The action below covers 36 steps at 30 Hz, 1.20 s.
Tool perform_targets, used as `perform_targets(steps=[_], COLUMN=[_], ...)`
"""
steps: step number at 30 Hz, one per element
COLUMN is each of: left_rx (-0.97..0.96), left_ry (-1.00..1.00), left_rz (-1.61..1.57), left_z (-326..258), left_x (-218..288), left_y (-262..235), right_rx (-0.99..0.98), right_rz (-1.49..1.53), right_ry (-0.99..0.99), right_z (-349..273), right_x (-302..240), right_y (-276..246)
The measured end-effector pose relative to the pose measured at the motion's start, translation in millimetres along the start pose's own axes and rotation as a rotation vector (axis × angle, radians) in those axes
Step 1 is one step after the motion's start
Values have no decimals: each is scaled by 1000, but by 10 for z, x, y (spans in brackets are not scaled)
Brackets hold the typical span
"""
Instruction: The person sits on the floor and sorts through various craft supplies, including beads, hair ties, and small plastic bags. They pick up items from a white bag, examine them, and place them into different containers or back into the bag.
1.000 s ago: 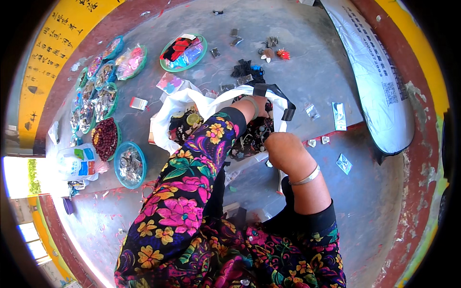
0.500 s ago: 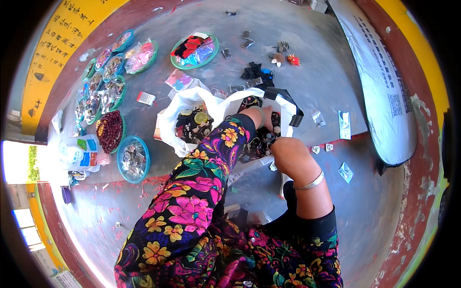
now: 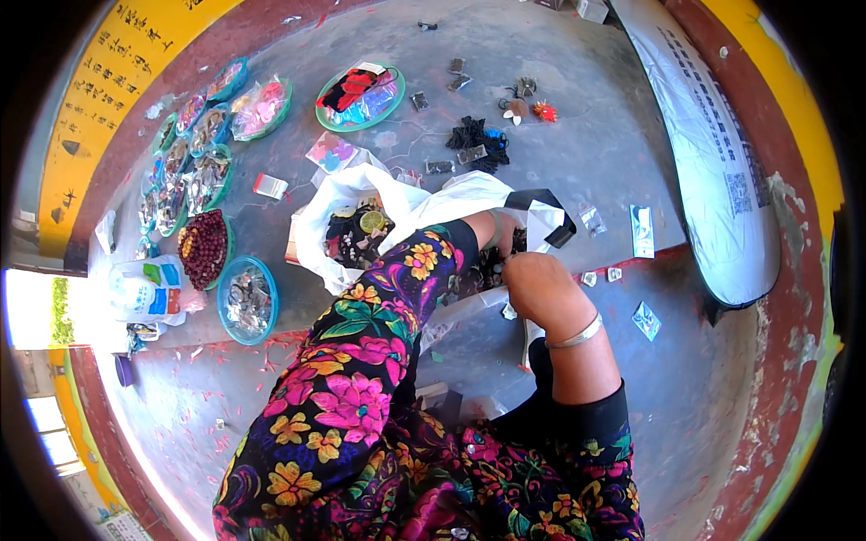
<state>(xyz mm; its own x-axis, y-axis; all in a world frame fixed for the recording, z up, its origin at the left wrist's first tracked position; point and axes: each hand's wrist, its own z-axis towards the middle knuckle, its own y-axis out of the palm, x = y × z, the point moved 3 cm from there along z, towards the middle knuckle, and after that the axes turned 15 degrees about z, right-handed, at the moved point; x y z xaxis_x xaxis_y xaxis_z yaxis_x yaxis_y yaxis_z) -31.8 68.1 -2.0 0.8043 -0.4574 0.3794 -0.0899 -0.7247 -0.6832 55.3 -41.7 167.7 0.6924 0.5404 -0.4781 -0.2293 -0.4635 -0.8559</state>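
Head view, looking down: your left arm in the flowered sleeve (image 3: 361, 361) runs up and right into the mouth of the white plastic bag (image 3: 361, 194), which lies open on the grey floor (image 3: 577, 153). Your left hand sits past the cuff at the bag's right side, mostly hidden by the sleeve and the plastic, so can't tell if its fingers are apart or together.

Your right hand (image 3: 532, 284) is just right of it, back of hand facing the cam, a metal bangle (image 3: 575, 334) on the wrist. Fingers are curled down and together over a dark heap of small bits (image 3: 492, 266) at the bag's edge; whether they pinch anything, can't tell. A black strip (image 3: 541, 200) lies across the bag's right flap, just above that hand.

Inside the bag, left part, you see dark mixed items w/ a round yellow-green piece (image 3: 371, 221).

Round about, well apart from both hands:
- row of green-rimmed plates (image 3: 203, 171) w/ shiny bits, far left
- bowl of dark red beads (image 3: 206, 248)
- blue bowl (image 3: 248, 302) w/ silvery pieces, near your left elbow
- green plate (image 3: 361, 95) w/ red and blue things, above the bag
- small clear packets (image 3: 642, 230) scattered to the right
- long white sack (image 3: 713, 153) along the right rim
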Motion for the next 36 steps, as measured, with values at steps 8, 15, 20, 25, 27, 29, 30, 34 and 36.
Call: perform_targets(steps=[8, 15, 20, 25, 27, 29, 30, 34, 36], left_rx=[297, 629, 814, 87, -235, -299, -309, -201, -80], left_ry=[-277, -308, -283, -170, -240, -209, -167, -40, -66], left_rz=[-82, -85, 291, 475, 422, 409, 386, 273, 247], left_z=[-588, -1172, -1285, -1366, -1671, -1797, -1858, -1933, -1989], left_x=[-224, -463, 4, 118, 382, 495, 565, 938, 1145], left_y=[-781, -881, -394, 479, 387, 425, 413, 338, 383], right_rx=[327, 374, 341, 246, 169, 104, 76, 58, 55], right_rz=[14, 4, -29, -68, -86, -108, -117, -119, -133], right_ry=[0, -40, -33, -13, -16, 18, 51, 207, 271], right_z=[28, 122, 71, -57, -109, -158, -180, -335, -342], right_x=[101, 66, 125, 60, 66, 65, 64, 113, 117], right_y=[-251, -272, -233, -237, -193, -160, -138, -200, -206])
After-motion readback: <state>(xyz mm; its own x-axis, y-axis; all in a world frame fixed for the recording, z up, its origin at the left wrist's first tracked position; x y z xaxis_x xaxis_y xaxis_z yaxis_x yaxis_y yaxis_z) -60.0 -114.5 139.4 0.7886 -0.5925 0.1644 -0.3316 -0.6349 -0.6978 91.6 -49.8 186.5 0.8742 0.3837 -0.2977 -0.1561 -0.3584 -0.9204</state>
